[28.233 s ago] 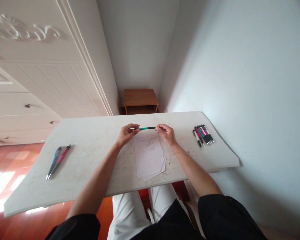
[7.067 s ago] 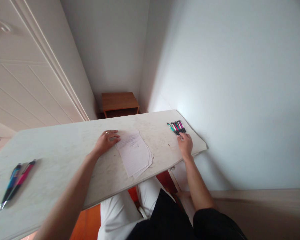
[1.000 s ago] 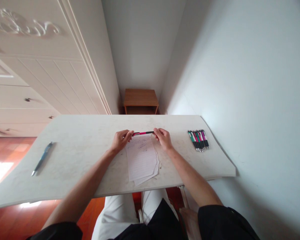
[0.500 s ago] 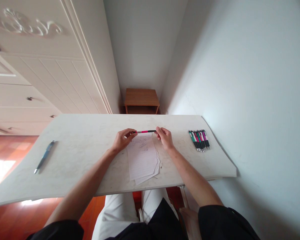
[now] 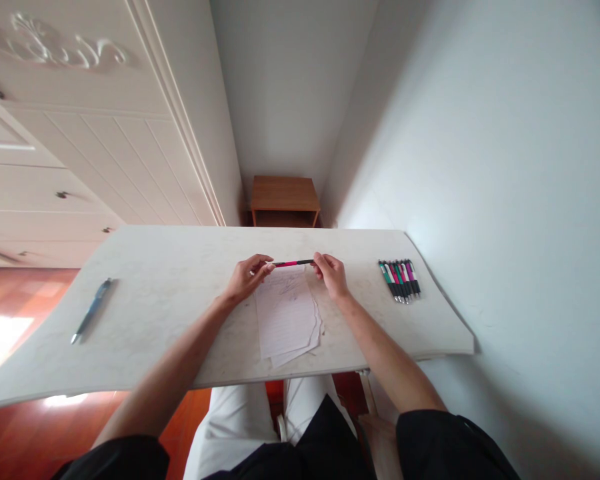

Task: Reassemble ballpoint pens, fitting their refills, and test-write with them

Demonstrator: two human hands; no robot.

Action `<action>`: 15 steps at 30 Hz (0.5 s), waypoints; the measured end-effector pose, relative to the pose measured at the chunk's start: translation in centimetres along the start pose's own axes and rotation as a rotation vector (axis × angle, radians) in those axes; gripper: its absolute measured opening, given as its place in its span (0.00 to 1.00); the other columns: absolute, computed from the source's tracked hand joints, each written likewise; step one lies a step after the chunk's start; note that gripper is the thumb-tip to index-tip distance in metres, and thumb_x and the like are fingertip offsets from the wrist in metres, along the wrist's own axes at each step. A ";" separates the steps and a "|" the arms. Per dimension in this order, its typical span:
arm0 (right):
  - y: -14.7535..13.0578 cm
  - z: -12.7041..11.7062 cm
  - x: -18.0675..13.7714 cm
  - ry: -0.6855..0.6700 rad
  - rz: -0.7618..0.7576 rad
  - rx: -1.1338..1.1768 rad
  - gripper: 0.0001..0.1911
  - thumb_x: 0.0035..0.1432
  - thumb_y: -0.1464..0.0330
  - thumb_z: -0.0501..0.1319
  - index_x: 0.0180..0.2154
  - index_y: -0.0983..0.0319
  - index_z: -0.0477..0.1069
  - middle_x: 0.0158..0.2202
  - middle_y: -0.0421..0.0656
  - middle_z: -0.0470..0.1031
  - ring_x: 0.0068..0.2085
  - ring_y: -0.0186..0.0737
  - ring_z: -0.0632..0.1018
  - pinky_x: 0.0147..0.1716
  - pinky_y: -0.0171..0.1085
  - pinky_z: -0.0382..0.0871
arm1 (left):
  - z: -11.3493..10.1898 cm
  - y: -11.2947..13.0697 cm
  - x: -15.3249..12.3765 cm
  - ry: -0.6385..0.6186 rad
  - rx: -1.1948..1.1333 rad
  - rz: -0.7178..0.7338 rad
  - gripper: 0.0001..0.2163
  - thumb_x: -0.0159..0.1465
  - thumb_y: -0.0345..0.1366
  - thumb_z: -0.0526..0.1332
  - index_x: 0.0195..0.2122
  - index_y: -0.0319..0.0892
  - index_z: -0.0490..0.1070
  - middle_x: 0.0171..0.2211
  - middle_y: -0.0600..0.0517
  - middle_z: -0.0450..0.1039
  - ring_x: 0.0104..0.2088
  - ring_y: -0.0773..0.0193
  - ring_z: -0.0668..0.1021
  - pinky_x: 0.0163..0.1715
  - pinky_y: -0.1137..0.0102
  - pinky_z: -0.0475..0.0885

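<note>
A pink and black pen (image 5: 293,263) is held level between both hands, just above the far end of a small stack of lined paper (image 5: 287,316) with scribbles on its top sheet. My left hand (image 5: 247,277) pinches the pen's left end with its fingers curled. At the pen's right end my right hand (image 5: 331,274) is closed on it in the same way. Both forearms rest over the white table (image 5: 180,300).
A row of several pens (image 5: 399,279) in green, pink, purple and black lies at the table's right side near the wall. One blue pen (image 5: 91,311) lies alone at the table's left. A wooden side table (image 5: 283,200) stands beyond, and a white wardrobe (image 5: 80,133) at left.
Over the last second the hands and pink pen stay almost still above the paper. Compared with seven seconds ago, the pink pen has left the blue one on the left and is now in both hands.
</note>
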State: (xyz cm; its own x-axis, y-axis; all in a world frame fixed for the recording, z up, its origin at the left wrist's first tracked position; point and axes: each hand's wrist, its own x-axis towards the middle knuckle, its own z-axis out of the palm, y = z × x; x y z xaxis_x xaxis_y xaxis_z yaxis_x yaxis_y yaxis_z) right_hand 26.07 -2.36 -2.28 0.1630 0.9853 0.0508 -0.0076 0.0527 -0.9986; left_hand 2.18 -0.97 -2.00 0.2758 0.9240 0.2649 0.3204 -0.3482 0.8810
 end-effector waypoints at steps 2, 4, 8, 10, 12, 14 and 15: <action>0.0 0.0 0.0 0.002 -0.006 -0.005 0.24 0.54 0.49 0.63 0.22 0.62 0.69 0.19 0.37 0.68 0.20 0.29 0.65 0.19 0.32 0.57 | 0.1 -0.1 0.0 0.027 0.002 -0.003 0.21 0.60 0.51 0.63 0.45 0.39 0.72 0.30 0.52 0.74 0.23 0.69 0.73 0.24 0.74 0.69; 0.0 0.0 0.0 0.005 -0.016 -0.009 0.24 0.55 0.49 0.62 0.22 0.62 0.69 0.19 0.37 0.68 0.20 0.29 0.65 0.20 0.32 0.57 | 0.2 -0.1 0.0 0.040 0.019 0.000 0.21 0.59 0.50 0.64 0.45 0.39 0.72 0.31 0.51 0.74 0.23 0.70 0.72 0.24 0.75 0.69; 0.0 -0.1 0.0 0.004 -0.021 -0.011 0.23 0.56 0.50 0.62 0.22 0.62 0.69 0.19 0.37 0.68 0.20 0.29 0.65 0.20 0.32 0.57 | 0.2 -0.1 0.0 0.033 0.013 0.005 0.19 0.60 0.49 0.64 0.44 0.39 0.73 0.31 0.51 0.74 0.24 0.69 0.73 0.24 0.74 0.70; 0.0 -0.1 0.0 0.001 -0.019 -0.014 0.23 0.56 0.50 0.62 0.22 0.62 0.70 0.19 0.38 0.68 0.20 0.29 0.65 0.20 0.33 0.57 | 0.2 -0.2 0.0 0.026 -0.011 0.000 0.18 0.61 0.49 0.63 0.43 0.39 0.74 0.30 0.51 0.75 0.25 0.68 0.74 0.25 0.74 0.71; 0.0 -0.1 0.0 0.001 -0.020 -0.009 0.23 0.56 0.50 0.62 0.22 0.62 0.70 0.20 0.38 0.68 0.20 0.29 0.65 0.20 0.32 0.57 | 0.2 -0.4 0.0 0.014 -0.028 -0.007 0.17 0.62 0.48 0.62 0.42 0.39 0.74 0.30 0.51 0.75 0.26 0.67 0.74 0.26 0.74 0.72; 0.1 -0.2 0.0 -0.002 -0.022 0.000 0.23 0.56 0.50 0.63 0.22 0.62 0.69 0.20 0.37 0.68 0.20 0.29 0.65 0.20 0.32 0.57 | 0.2 -0.4 0.0 0.005 -0.022 -0.013 0.17 0.62 0.48 0.62 0.41 0.39 0.75 0.29 0.51 0.75 0.26 0.67 0.74 0.26 0.73 0.72; 0.1 -0.2 0.0 -0.002 -0.021 0.003 0.23 0.56 0.50 0.63 0.22 0.62 0.69 0.20 0.37 0.68 0.20 0.29 0.64 0.20 0.32 0.56 | 0.2 -0.3 0.0 -0.002 -0.015 -0.013 0.17 0.62 0.48 0.62 0.41 0.39 0.75 0.29 0.51 0.75 0.26 0.67 0.74 0.26 0.73 0.72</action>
State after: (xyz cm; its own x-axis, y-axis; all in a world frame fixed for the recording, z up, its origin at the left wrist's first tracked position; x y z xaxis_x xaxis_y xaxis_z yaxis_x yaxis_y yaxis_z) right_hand 26.22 -2.38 -2.37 0.1608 0.9844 0.0718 -0.0068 0.0739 -0.9972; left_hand 2.27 -0.91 -2.37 0.2736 0.9281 0.2526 0.3106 -0.3338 0.8900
